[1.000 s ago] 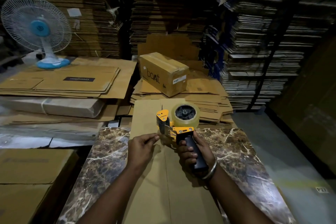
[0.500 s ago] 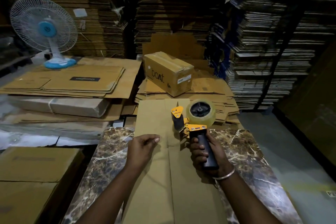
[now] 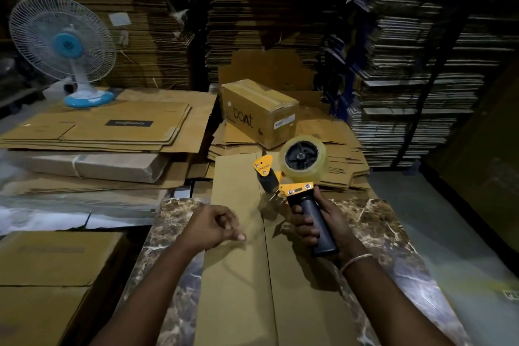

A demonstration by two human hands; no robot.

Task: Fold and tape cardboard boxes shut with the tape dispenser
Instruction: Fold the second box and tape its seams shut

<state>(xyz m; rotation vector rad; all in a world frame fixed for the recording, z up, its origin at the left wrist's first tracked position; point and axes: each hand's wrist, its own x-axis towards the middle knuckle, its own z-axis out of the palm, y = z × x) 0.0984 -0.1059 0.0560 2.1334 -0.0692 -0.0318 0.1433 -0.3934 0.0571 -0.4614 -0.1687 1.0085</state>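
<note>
With the right hand wrapped round the dispenser handle and the left hand pinching the tape end, just left of it over the box seam, slack could stick askew.

Right hand grips tape dispenser over flat cardboard.

Flat cardboard lying bare down the lower middle of the frame, taped box and flattened stacks crowding the far edge, fan standing upper left, floor staying open at right
</note>
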